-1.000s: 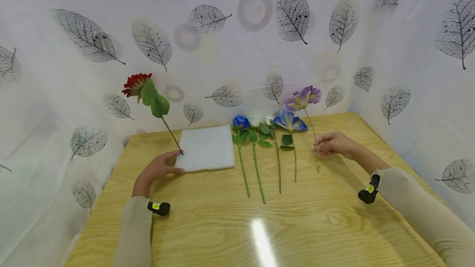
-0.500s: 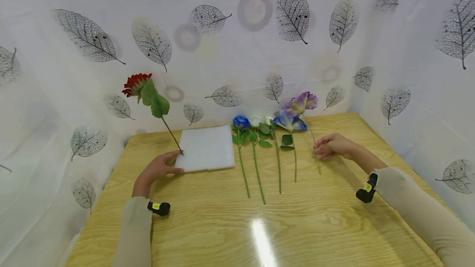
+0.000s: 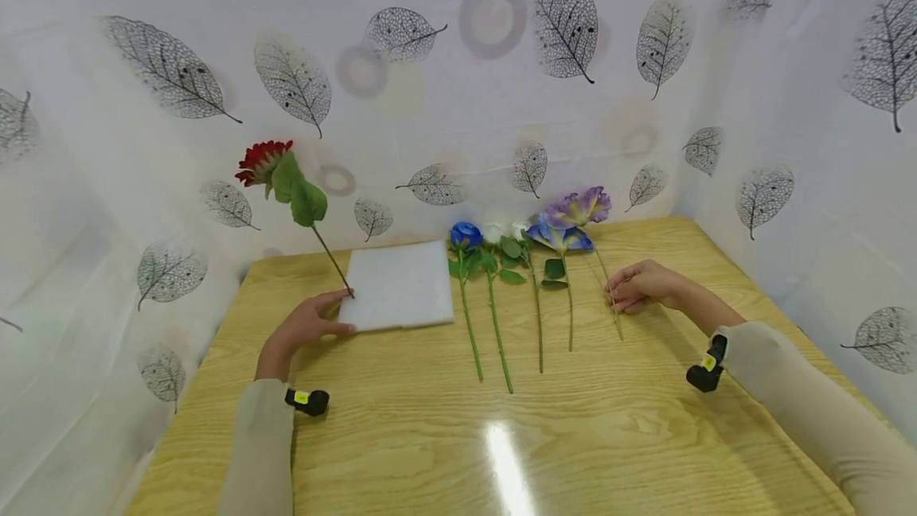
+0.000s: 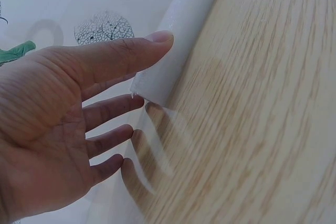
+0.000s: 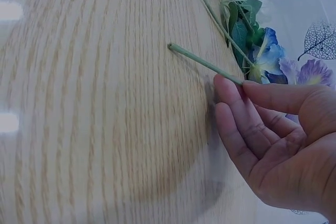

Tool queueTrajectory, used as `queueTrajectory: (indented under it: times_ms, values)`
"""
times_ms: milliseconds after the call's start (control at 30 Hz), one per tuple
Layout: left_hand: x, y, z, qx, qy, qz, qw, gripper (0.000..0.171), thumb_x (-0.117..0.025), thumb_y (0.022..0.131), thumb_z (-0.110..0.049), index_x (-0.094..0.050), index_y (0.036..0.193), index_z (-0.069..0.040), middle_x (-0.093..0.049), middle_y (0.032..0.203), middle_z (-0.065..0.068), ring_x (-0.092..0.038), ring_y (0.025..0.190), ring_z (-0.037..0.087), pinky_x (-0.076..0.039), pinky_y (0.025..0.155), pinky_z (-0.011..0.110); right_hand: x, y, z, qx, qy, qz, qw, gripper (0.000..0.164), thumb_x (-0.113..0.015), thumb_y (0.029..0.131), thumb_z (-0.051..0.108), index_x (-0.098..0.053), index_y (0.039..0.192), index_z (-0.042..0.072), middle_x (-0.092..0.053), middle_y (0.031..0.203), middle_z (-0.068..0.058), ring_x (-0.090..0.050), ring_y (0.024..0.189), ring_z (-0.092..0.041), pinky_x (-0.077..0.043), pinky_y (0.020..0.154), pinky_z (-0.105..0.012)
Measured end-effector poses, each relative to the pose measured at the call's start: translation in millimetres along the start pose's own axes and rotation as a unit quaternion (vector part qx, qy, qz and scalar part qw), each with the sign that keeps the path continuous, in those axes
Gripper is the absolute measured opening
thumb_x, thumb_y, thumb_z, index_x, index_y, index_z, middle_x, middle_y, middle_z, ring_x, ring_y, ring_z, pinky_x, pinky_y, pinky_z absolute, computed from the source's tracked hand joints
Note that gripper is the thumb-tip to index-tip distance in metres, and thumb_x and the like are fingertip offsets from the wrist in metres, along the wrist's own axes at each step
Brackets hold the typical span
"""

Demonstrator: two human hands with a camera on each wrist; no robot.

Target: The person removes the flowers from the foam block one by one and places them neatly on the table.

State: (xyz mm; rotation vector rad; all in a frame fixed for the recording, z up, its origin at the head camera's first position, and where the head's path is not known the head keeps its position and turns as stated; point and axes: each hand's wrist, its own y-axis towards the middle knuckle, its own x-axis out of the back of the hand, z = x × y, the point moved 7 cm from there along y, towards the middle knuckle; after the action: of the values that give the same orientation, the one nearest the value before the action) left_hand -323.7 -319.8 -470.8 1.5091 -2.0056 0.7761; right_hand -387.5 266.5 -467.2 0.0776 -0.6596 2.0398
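Note:
My left hand [image 3: 306, 321] holds the near left corner of a white foam block [image 3: 403, 285], thumb along its front side and index finger near the stem's base. In the left wrist view the other fingers are spread and fairly straight beside the corner. A red artificial flower [image 3: 263, 164] stands tilted left, its stem meeting the foam by that corner. My right hand [image 3: 646, 285] pinches the thin stem of a purple artificial flower [image 3: 579, 209] between thumb and fingers. Its bloom overlaps a blue open-petalled flower [image 3: 559, 236]; the green stem end [image 5: 181, 51] sticks out past my fingertips.
Right of the foam lie a blue rose [image 3: 466, 236] and white roses [image 3: 494, 233] on the wooden table [image 3: 401, 436], stems toward me. A white leaf-print sheet [image 3: 458, 118] hangs behind and along both sides. Black cameras are strapped to both wrists.
The purple flower's bloom has tipped down and slightly left, over the blue one, while its stem end has shifted slightly right. My left hand, the foam block and the red flower have stayed put.

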Motion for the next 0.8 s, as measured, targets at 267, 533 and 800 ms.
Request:
queueTrajectory:
  times_ms: [267, 533, 800]
  values:
    - [0.2, 1.2, 4.3, 0.007, 0.001, 0.001, 1.0, 0.092, -0.083, 0.085, -0.038, -0.038, 0.157, -0.004, -0.03, 0.163, 0.027, -0.021, 0.152, 0.05, -0.021, 0.122, 0.065, 0.0, 4.9, -4.9, -0.012, -0.019, 0.0, 1.0, 0.038, -0.062, 0.101, 0.008, -0.056, 0.131, -0.013, -0.077, 0.1, -0.004, -0.075, 0.081, -0.014, -0.063, 0.077, -0.031]
    - [1.1, 0.1, 2.2, 0.009, -0.002, 0.001, 1.0, 0.091, -0.084, 0.085, -0.038, -0.039, 0.156, -0.004, -0.03, 0.163, 0.027, -0.02, 0.152, 0.05, -0.021, 0.123, 0.065, -4.9, 5.7, -4.9, -0.022, -0.015, 0.007, 1.0, 0.039, -0.062, 0.1, 0.009, -0.056, 0.131, -0.013, -0.077, 0.095, -0.001, -0.075, 0.081, -0.013, -0.063, 0.077, -0.03]
    - [0.8, 0.7, 0.7, 0.005, 0.004, -0.001, 1.0, 0.089, -0.084, 0.085, -0.037, -0.04, 0.156, -0.005, -0.031, 0.163, 0.027, -0.021, 0.151, 0.051, -0.02, 0.122, 0.065, -6.8, 6.4, -4.8, -0.022, -0.008, 0.008, 1.0, 0.04, -0.064, 0.099, 0.008, -0.056, 0.131, -0.015, -0.077, 0.092, 0.0, -0.075, 0.08, -0.012, -0.063, 0.076, -0.029]
